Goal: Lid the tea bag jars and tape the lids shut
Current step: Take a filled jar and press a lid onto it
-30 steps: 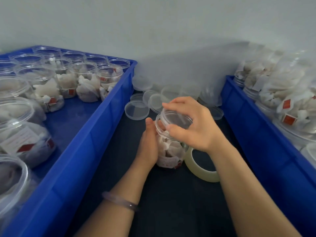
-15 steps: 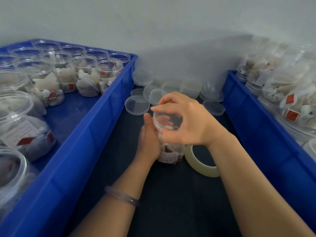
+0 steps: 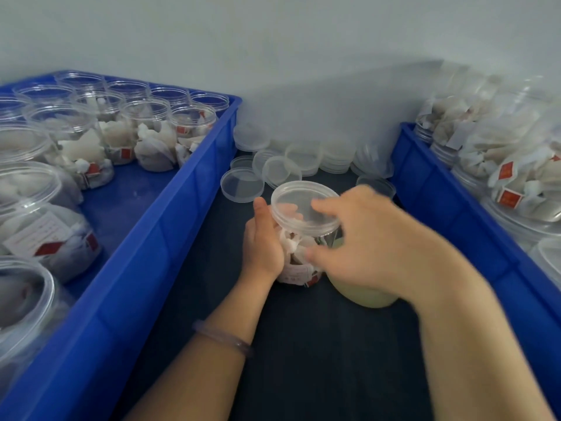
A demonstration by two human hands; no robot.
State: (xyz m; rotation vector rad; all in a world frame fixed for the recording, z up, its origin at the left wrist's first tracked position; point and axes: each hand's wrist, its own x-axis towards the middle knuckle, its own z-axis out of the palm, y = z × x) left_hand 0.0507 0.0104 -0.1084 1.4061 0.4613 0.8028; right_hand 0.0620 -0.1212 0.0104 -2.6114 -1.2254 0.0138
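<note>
1. Nearest me, short of the jar, my left wrist carries a bracelet.
2. My left hand clasps the jar's left wall, palm against it and thumb upright beside the lid's rim.
3. The jar stands upright on the dark mat, its long axis vertical, straight ahead between my two hands. Tea bags fill it.
4. My right hand reaches in from the jar's right. One fingertip lies on the lid and the thumb sits lower, by the jar wall. The hand is blurred, so I cannot tell whether it grips or only touches.
5. The tape roll lies just right of the jar, partly under my right hand. That hand is the nearer one, so I judge it should fetch the tape while the left steadies the jar.
6. The lid sits on the jar's mouth and looks level. Full seating cannot be confirmed.
7. Beyond the jar lie loose lids and, farther back, stacked lids.
8. Left of the jar, a blue crate holds open jars. Right of the jar stands a second crate.
</note>
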